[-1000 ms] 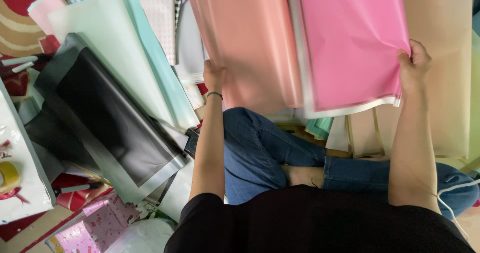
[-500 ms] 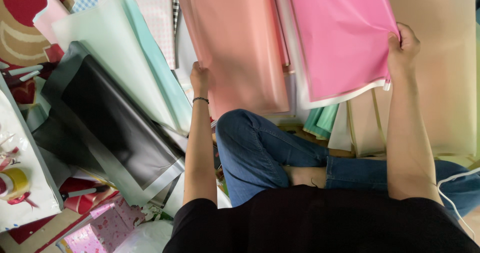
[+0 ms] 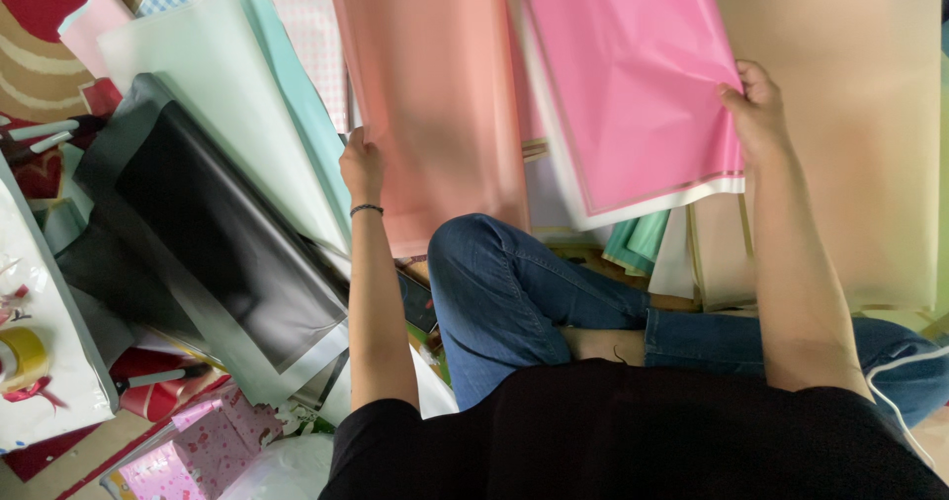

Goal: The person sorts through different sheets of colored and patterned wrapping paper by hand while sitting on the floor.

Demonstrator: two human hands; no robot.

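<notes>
Both hands have slid up and to the left since a moment ago, and the two sheets have gone with them. That tells me the person is lifting and shifting the sheets, not letting them go.

The left hand [image 3: 363, 164] has its grip closed on the edge of the peach sheet [image 3: 435, 95]. The right hand [image 3: 756, 115] has its grip closed on the side edge of the bright pink sheet [image 3: 633, 75].

I use the blue jeans knee [image 3: 484, 273] as my marker. The peach sheet hangs just above the knee. The pink sheet is above the knee and to its right, right beside the peach one. It is smooth and shiny, with a white band and a thin line along its lower edge. The peach sheet looks soft and a bit blurry, and it is plain all over.

Far to the left of the knee lies a black sheet [image 3: 217, 233] with a grey border. A pale green sheet [image 3: 208, 75] sits above that. To the right of the knee, behind the pink sheet, is a big tan sheet [image 3: 850, 134]. Down to the left of the knee lies a pink dotted box [image 3: 213, 451].
</notes>
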